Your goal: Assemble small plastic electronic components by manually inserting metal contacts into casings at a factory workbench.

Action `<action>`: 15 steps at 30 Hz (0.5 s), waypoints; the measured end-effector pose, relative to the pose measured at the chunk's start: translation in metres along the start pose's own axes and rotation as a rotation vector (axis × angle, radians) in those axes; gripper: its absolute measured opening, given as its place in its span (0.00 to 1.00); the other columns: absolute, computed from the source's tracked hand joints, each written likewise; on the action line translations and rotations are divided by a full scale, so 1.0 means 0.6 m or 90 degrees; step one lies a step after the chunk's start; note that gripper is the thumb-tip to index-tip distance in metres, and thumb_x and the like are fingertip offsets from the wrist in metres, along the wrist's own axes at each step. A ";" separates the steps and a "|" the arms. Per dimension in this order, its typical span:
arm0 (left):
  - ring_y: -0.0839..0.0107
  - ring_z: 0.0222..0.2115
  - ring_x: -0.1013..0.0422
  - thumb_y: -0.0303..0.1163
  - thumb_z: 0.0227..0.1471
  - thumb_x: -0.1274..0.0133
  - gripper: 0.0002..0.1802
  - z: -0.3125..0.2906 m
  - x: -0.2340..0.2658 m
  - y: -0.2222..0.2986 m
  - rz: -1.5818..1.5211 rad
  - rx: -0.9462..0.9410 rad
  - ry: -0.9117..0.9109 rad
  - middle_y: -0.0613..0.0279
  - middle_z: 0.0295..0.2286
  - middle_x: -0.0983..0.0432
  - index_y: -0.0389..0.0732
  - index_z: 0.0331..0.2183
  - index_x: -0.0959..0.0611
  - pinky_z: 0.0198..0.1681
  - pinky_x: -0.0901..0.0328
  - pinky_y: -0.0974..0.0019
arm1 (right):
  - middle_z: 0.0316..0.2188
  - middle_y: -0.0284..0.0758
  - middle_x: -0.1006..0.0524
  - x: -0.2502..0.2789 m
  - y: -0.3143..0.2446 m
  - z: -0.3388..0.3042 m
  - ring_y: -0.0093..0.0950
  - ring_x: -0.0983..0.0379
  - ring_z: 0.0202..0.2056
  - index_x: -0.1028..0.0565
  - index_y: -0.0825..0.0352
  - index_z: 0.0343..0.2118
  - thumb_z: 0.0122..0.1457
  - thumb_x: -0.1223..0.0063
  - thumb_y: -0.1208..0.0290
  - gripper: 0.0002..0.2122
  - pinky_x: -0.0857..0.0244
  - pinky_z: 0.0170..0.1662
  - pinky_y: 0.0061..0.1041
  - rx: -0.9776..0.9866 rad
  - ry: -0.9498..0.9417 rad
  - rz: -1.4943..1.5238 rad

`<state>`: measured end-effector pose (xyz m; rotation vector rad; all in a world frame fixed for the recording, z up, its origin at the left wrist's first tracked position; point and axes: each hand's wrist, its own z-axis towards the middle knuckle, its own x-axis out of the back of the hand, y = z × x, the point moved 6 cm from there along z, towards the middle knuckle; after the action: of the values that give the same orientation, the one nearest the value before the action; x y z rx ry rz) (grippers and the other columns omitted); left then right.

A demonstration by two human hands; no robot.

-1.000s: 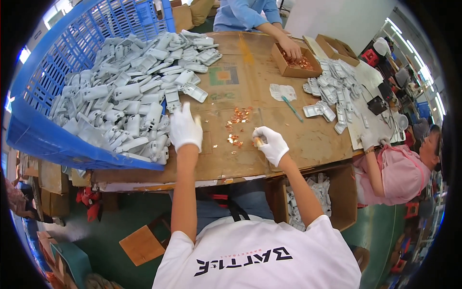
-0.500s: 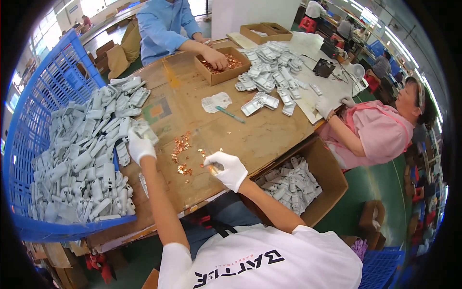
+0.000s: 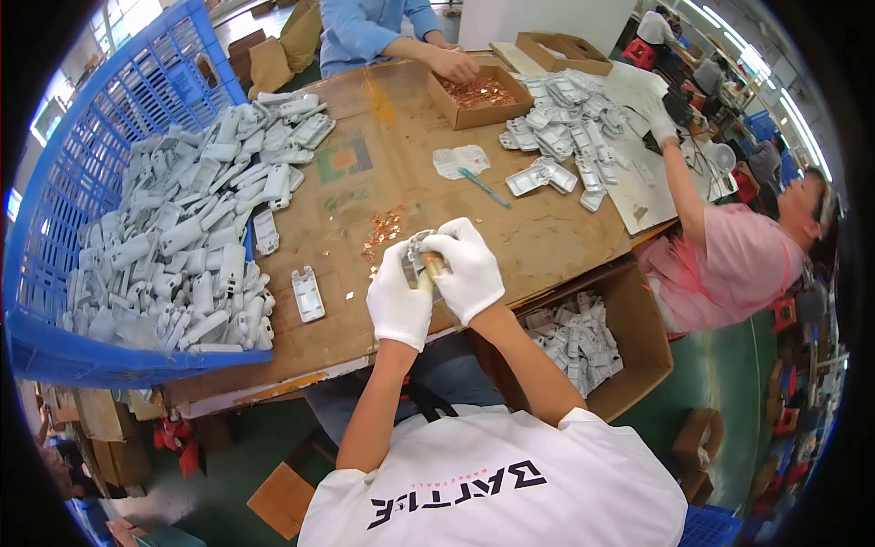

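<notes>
Gloved in white, my left hand (image 3: 401, 296) is closed around a white plastic housing (image 3: 418, 244), of which only the upper end shows between the gloves. My right hand (image 3: 467, 269) presses against it from the other side, fingers bent together with yellowish fingertips; whatever they pinch is hidden. Just beyond the hands lies a scatter of small copper-coloured metal pieces (image 3: 383, 228). One loose housing (image 3: 308, 294) rests on the cardboard-covered table (image 3: 365, 196) to the left of my hands, open side up.
At the left, a blue crate (image 3: 137, 363) is heaped with housings. A carton (image 3: 652, 360) of white parts stands at the right below the table edge. A co-worker in blue reaches into a box of copper pieces (image 3: 478, 94); another in pink sits right. A pen (image 3: 485, 188) lies on the table.
My left hand has come from the crate to the middle with a housing, and my right hand has joined it there. The pink-clad co-worker's arm has reached farther across the table.
</notes>
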<state>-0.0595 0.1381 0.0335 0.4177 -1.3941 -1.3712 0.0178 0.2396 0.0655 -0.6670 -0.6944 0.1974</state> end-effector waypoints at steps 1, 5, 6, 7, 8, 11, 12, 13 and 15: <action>0.56 0.35 0.23 0.27 0.46 0.41 0.19 -0.003 -0.002 0.003 -0.001 0.006 -0.003 0.52 0.33 0.21 0.44 0.43 0.22 0.38 0.30 0.58 | 0.31 0.37 0.29 0.000 -0.003 0.000 0.36 0.29 0.34 0.23 0.65 0.29 0.44 0.42 0.80 0.08 0.33 0.36 0.30 -0.001 -0.004 -0.019; 0.57 0.34 0.23 0.25 0.46 0.41 0.16 -0.025 0.008 0.006 0.031 0.009 0.007 0.54 0.33 0.21 0.43 0.41 0.22 0.38 0.30 0.60 | 0.33 0.37 0.30 0.004 -0.001 -0.007 0.37 0.28 0.34 0.24 0.64 0.29 0.46 0.41 0.77 0.06 0.32 0.37 0.32 -0.084 -0.021 0.019; 0.58 0.34 0.23 0.25 0.46 0.41 0.16 -0.028 0.009 0.008 0.032 -0.011 -0.003 0.54 0.33 0.21 0.42 0.41 0.22 0.38 0.30 0.60 | 0.33 0.36 0.30 0.001 0.008 -0.010 0.37 0.28 0.33 0.24 0.63 0.29 0.47 0.40 0.77 0.06 0.32 0.37 0.32 -0.149 -0.044 0.089; 0.58 0.34 0.23 0.25 0.45 0.41 0.16 -0.031 0.008 0.008 0.034 -0.030 -0.013 0.55 0.33 0.21 0.42 0.40 0.21 0.38 0.30 0.61 | 0.34 0.38 0.27 0.005 0.019 -0.015 0.40 0.26 0.34 0.24 0.64 0.34 0.48 0.39 0.76 0.09 0.31 0.37 0.34 -0.200 -0.004 0.067; 0.58 0.35 0.23 0.25 0.45 0.40 0.18 -0.032 0.005 0.002 0.005 -0.022 -0.030 0.55 0.33 0.21 0.41 0.41 0.21 0.40 0.30 0.61 | 0.34 0.38 0.27 0.008 0.027 -0.017 0.40 0.26 0.34 0.24 0.64 0.34 0.48 0.39 0.76 0.09 0.31 0.37 0.34 -0.199 0.005 0.063; 0.58 0.36 0.23 0.25 0.45 0.40 0.19 -0.028 0.003 0.012 -0.011 -0.088 -0.042 0.54 0.34 0.21 0.41 0.43 0.22 0.41 0.30 0.62 | 0.36 0.46 0.22 -0.035 0.081 -0.042 0.46 0.25 0.39 0.26 0.67 0.42 0.55 0.43 0.67 0.13 0.32 0.40 0.37 -0.353 -0.246 0.176; 0.56 0.35 0.23 0.25 0.45 0.40 0.20 -0.024 0.004 0.019 -0.023 -0.110 -0.061 0.53 0.33 0.20 0.40 0.44 0.22 0.40 0.30 0.61 | 0.36 0.46 0.22 -0.036 0.090 -0.049 0.46 0.25 0.39 0.26 0.67 0.42 0.55 0.43 0.67 0.13 0.32 0.40 0.37 -0.352 -0.239 0.173; 0.55 0.35 0.23 0.25 0.46 0.41 0.20 -0.016 0.003 0.011 -0.036 -0.083 -0.089 0.52 0.33 0.20 0.40 0.44 0.22 0.40 0.30 0.60 | 0.36 0.46 0.22 -0.030 0.077 -0.044 0.44 0.24 0.39 0.26 0.67 0.42 0.56 0.45 0.70 0.11 0.31 0.40 0.34 -0.285 -0.218 0.123; 0.53 0.34 0.23 0.25 0.48 0.43 0.17 -0.001 0.006 0.007 -0.030 -0.084 -0.102 0.49 0.31 0.20 0.39 0.42 0.22 0.38 0.30 0.58 | 0.37 0.47 0.23 -0.023 0.057 -0.037 0.45 0.25 0.40 0.26 0.67 0.42 0.58 0.49 0.72 0.10 0.31 0.42 0.33 -0.201 -0.199 0.056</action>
<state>-0.0584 0.1361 0.0386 0.2596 -1.4206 -1.5524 0.0233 0.2498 0.0237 -0.9822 -1.0083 0.2802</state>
